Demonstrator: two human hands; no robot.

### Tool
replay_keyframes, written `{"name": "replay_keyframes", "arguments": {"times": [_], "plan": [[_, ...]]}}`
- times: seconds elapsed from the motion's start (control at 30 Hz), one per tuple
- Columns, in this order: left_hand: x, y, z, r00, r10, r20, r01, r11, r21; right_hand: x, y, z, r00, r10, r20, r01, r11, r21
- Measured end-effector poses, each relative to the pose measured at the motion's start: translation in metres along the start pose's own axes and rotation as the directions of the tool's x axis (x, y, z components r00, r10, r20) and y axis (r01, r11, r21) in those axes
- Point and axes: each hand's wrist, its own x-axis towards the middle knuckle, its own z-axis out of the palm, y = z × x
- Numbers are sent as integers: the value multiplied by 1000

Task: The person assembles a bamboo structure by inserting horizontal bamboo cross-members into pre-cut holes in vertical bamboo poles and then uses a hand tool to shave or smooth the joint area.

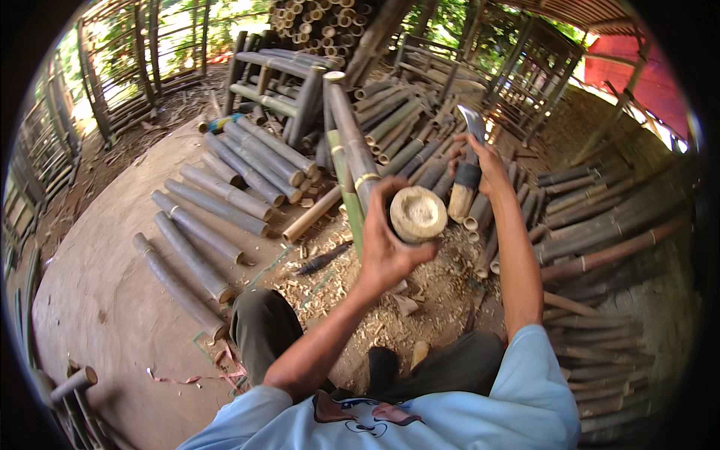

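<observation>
My left hand (394, 244) is wrapped round a piece of bamboo from its left side. The bamboo's pale round cut end (418, 214) faces up at me, with a hollow in its middle; how far the piece runs behind my hand is hidden. To the right, my right hand (489, 163) is closed on a wooden-handled bladed tool (460, 201). Its grey metal blade (472, 121) points up and away, and a black band (467, 175) circles the top of the handle. The blade stands apart from the cut end. A long bamboo pole (352, 135) slants behind my left hand.
Cut bamboo lengths (217, 206) lie in a row at the left. More bamboo poles (615, 225) are piled at the right. Pale shavings (337, 307) cover the ground before my knees. A bamboo trestle (274, 82) stands ahead, with stacked bamboo (319, 30) behind it.
</observation>
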Motion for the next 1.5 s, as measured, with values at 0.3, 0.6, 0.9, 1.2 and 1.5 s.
{"name": "replay_keyframes", "arguments": {"times": [0.3,0.6,0.9,1.2,1.5], "plan": [[69,-16,25,937,-157,311,207,969,-134,-252,37,-39,792,223,-568,-24,941,337],[10,36,139,982,-103,155,124,983,-135,-346,-15,-18,725,68,-685,221,919,326],[-10,-8,152,833,20,552,149,954,-259,-369,-6,31,642,14,-766,402,845,352],[-7,5,115,685,39,728,365,846,-389,-350,16,151,653,13,-757,352,880,319],[-8,6,91,598,79,797,351,869,-349,-344,26,194,792,-62,-608,234,950,207]]}}
